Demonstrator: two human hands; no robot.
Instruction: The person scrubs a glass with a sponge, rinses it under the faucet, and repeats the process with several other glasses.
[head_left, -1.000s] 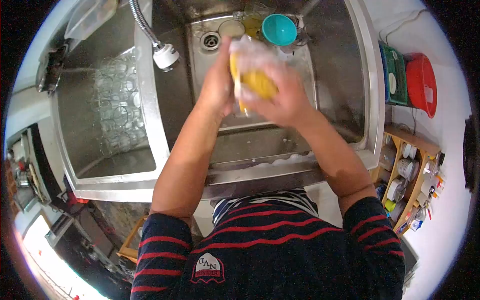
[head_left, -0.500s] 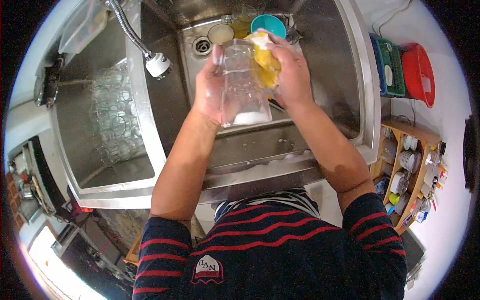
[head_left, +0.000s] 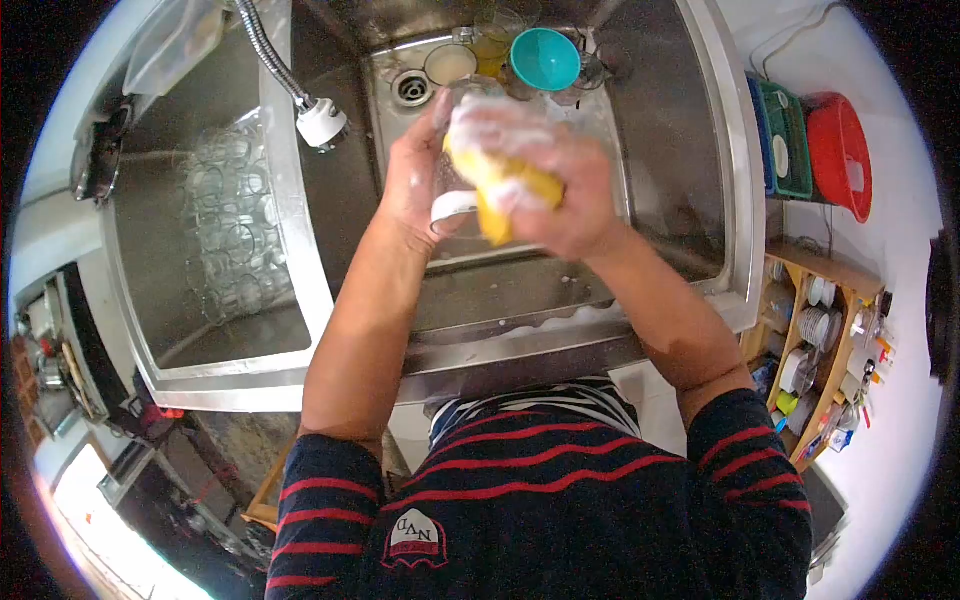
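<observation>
My left hand [head_left: 410, 182] is wrapped around the side of a clear drinking glass [head_left: 458, 222], held tilted over the sink. White foam shows at the glass's near end. My right hand [head_left: 572, 190] grips a yellow sponge [head_left: 518, 182] covered in suds and presses it against the glass. Motion blurs the fingers of that hand, and the sponge hides much of the glass. Beyond my hands, a turquoise bowl [head_left: 545, 60] sits on the sink floor, with a round cup [head_left: 450, 65] of cloudy liquid beside the drain [head_left: 411, 89].
Several clear glasses [head_left: 225, 225] stand in the left basin. A white spray head [head_left: 321, 124] hangs from a flexible metal hose over the divider. Foam lies along the sink's front ledge [head_left: 560, 325]. To the right are a red basket [head_left: 838, 155], a green basket [head_left: 785, 140] and a wooden dish rack [head_left: 795, 340].
My right hand has moved left and nearer with the sponge, from the glass's right side to across its front. The glass has turned in my left hand.
</observation>
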